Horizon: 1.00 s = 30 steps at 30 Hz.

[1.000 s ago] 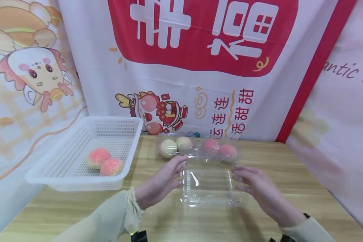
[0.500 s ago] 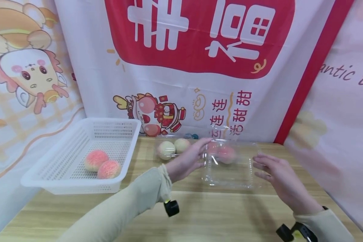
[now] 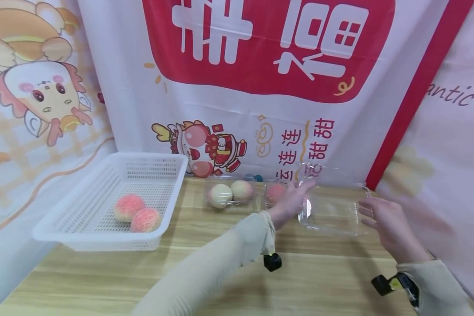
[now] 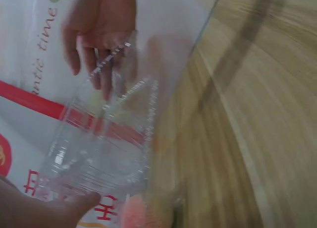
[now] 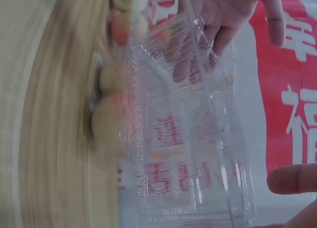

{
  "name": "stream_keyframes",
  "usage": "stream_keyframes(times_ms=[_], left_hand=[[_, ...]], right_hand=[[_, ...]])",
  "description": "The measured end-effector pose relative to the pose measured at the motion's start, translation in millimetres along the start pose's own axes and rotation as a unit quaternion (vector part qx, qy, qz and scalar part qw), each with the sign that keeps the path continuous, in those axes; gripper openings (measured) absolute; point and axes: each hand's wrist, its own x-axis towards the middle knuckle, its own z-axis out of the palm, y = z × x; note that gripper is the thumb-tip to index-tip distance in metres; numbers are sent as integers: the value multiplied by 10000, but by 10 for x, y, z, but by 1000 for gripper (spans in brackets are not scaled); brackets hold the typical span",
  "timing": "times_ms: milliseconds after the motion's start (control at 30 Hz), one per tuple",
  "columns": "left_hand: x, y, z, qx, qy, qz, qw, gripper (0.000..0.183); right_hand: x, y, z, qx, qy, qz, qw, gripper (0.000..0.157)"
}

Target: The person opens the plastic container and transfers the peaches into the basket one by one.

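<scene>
A clear plastic clamshell box [image 3: 333, 208] is up off the table between my two hands, and I see nothing inside it. My left hand [image 3: 294, 202] touches its left side; in the right wrist view that hand's fingers [image 5: 185, 57] lie fairly straight along the plastic, thumb apart. At the right side is my right hand [image 3: 389, 221], whose extended fingers [image 4: 103, 77] touch the edge in the left wrist view. Behind my left hand a pink peach [image 3: 276, 192] sits in another clear box, partly hidden. Two cream-coloured peaches [image 3: 220, 195] are in a clear box beside it.
A white perforated basket [image 3: 171, 197] with two pink-and-cream peaches [image 3: 146, 219] stands at the left of the wooden table [image 3: 205, 272]. Printed cloths hang behind and at both sides; the back cloth [image 3: 221, 105] meets the table's far edge.
Both hands have carried the clear box to the right and farther back, past the pink peaches. My left arm now reaches across the front of them. The basket and its peaches stay put.
</scene>
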Motion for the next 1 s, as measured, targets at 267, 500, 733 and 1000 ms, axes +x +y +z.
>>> stream_keyframes(times_ms=[267,500,733,1000], left_hand=[[130,-128,236,815,208,-155,9963,70],[229,-143,449,989,-79,-346,9945,72],[209,-310,649,1640,-500,-332,9846,73],[133,-414,785,1751,-862,-831,9772,91]], right_hand=[[176,31,-244,-668,70,159,9976,65],[289,129,-526,-778,0,577,9953,65],[373,257,-730,-1289,-313,696,9887,69],[408,444,-923,-2104,-424,636,9746,67]])
